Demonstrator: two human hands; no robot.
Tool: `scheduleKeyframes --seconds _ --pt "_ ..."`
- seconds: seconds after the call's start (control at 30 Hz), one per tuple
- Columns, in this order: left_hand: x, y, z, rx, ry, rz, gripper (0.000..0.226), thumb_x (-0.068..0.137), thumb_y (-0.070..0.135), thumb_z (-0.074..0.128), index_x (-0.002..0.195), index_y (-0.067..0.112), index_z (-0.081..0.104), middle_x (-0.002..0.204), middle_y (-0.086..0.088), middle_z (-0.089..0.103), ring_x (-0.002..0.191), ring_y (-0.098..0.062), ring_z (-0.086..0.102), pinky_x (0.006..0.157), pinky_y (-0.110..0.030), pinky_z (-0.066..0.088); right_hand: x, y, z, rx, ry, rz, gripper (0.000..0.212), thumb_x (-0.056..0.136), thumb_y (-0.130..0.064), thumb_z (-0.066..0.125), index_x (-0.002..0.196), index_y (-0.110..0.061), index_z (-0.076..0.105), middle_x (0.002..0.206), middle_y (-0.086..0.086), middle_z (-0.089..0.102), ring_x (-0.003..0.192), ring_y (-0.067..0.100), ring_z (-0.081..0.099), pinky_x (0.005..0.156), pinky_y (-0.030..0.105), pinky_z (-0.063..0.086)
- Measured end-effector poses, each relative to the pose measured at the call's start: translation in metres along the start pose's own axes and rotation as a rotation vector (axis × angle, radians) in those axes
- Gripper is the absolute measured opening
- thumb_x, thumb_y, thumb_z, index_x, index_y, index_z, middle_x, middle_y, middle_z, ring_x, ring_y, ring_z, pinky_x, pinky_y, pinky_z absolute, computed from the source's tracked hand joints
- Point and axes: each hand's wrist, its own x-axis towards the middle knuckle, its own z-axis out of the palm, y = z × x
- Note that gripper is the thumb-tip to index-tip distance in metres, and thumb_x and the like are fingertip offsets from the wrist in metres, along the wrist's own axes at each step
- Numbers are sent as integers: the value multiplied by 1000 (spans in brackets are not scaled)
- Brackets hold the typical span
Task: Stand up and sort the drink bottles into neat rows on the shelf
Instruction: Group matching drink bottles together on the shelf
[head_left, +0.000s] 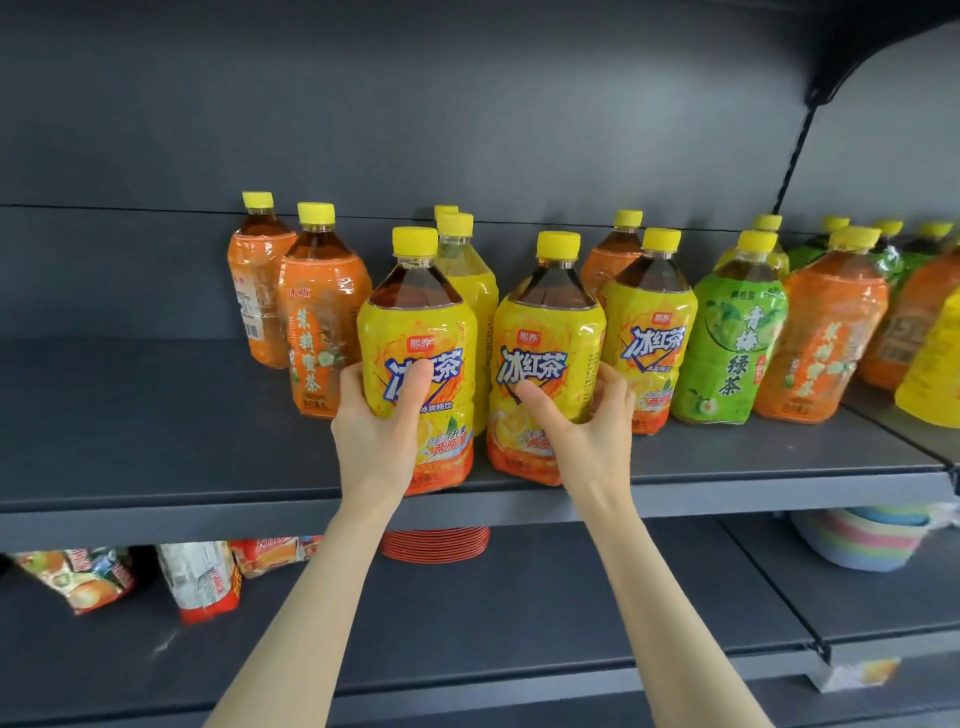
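Head view: left hand (371, 431) grips left yellow bottle (418, 332), frame centre-left. Right hand (582, 421) grips right yellow bottle (545, 338), centre. Thumbs lie across labels, fingers curled round outer sides. Both bottles upright near front lip of shelf (156, 467).

Risks:
- base slipping off lip
- glossy wrap sliding in one-handed grip
- right knuckles nudging third yellow bottle (649, 332) just beside, toppling row

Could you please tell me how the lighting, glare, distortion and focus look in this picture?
Head view: soft, even light, faint shadows; wide-angle distortion curves the shelf upright; glare flecks the left-hand bottle and right-hand bottle; snack packets below look blurred.
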Motion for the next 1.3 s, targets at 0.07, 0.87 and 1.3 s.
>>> scheduleKeyframes --seconds 0.07,0.87,1.3 --pt "0 1 0 5 -6 -2 51 66 69 59 104 35 51 97 24 61 83 16 61 60 -3 46 -2 -3 1 174 -94 56 81 60 -66 75 126 -27 48 118 -11 59 109 5 59 92 30 53" --pt "-242 86 171 -253 -295 -137 43 65 67 62 97 38 62 92 19 72 84 -1 69 60 -13 52 -89 13 -323 164 129 105 54 64 -70 64 100 -30 67 96 -5 74 88 13 72 76 40 59" --pt "-384 132 385 -298 -625 -196 53 63 73 62 99 35 64 94 13 73 86 -7 70 67 -24 54 -82 42 -579 60 467 124 63 60 -74 63 93 -21 68 88 1 74 81 18 72 74 44 59"
